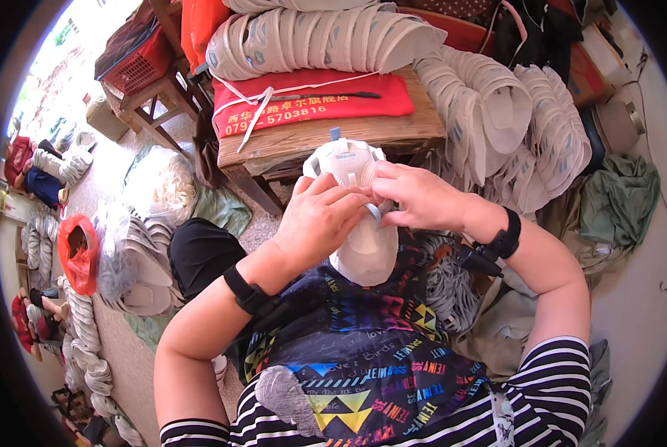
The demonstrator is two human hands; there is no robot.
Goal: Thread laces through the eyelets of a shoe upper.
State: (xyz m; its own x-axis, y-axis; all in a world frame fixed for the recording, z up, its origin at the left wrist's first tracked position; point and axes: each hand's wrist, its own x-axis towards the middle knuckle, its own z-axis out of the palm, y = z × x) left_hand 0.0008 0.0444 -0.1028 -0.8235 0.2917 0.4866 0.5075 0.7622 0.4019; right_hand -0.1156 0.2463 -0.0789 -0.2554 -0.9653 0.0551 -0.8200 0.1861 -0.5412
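A white shoe upper (368, 253) is held up above my lap, its rounded white end below my fingers and a panelled end with a small blue tab above them. My left hand (322, 212) is closed on its left side, fingers bent over the middle. From the right, my right hand (419, 195) pinches the same middle part, where a pale blue edge shows. My fingers hide what lies between the fingertips. Just beyond the upper stands a wooden bench (326, 141). On its red cloth (311, 112) lie white laces (253, 112) and a thin dark tool (326, 95).
Nested white shoe uppers (318, 41) line the bench's back, with more stacks (490, 104) to its right. A grey cord bundle (453, 290) lies beside my lap. Left on the floor are a red bag (78, 253) and plastic-wrapped pieces (121, 249). Green cloth (620, 197) lies at right.
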